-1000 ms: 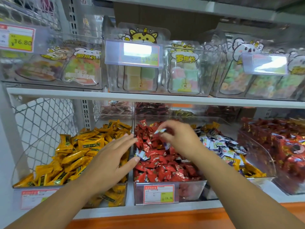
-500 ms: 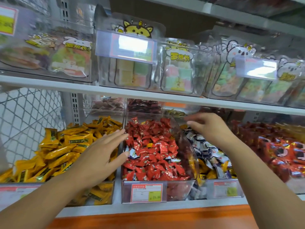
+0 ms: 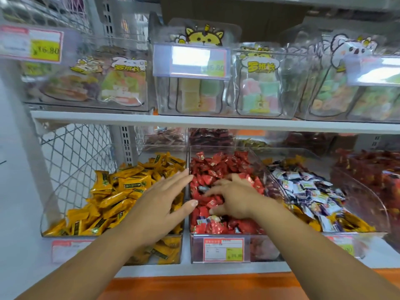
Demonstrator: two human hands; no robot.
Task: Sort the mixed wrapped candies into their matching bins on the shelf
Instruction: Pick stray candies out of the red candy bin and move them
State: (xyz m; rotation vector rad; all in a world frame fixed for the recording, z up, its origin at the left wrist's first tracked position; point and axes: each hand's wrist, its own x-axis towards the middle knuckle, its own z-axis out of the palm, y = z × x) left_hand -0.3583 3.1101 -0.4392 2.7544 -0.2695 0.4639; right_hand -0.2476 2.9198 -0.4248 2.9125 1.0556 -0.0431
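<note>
Three clear bins stand side by side on the lower shelf. The left bin holds yellow wrapped candies (image 3: 112, 191), the middle bin red wrapped candies (image 3: 216, 167), the right bin blue-and-white candies (image 3: 307, 187) with some yellow ones mixed in. My right hand (image 3: 233, 200) lies in the red bin, fingers spread on the pile, the index finger next to a dark-wrapped stray candy (image 3: 202, 188). Another pale stray candy (image 3: 214, 218) lies just below its thumb. My left hand (image 3: 164, 202) hovers flat, fingers straight, over the wall between the yellow and red bins, holding nothing.
A fourth bin of red packets (image 3: 368, 169) sits at the far right. The white upper shelf board (image 3: 194, 121) carries clear boxes of pastel soft sweets (image 3: 257, 94) close above the bins. Price tags (image 3: 223, 249) hang on the bin fronts. A wire mesh panel (image 3: 73, 152) closes the left side.
My right hand, which pinched a blue-and-white candy over the red bin, swung to the right bin and has come back into the red bin without it. My left hand stayed nearly still.
</note>
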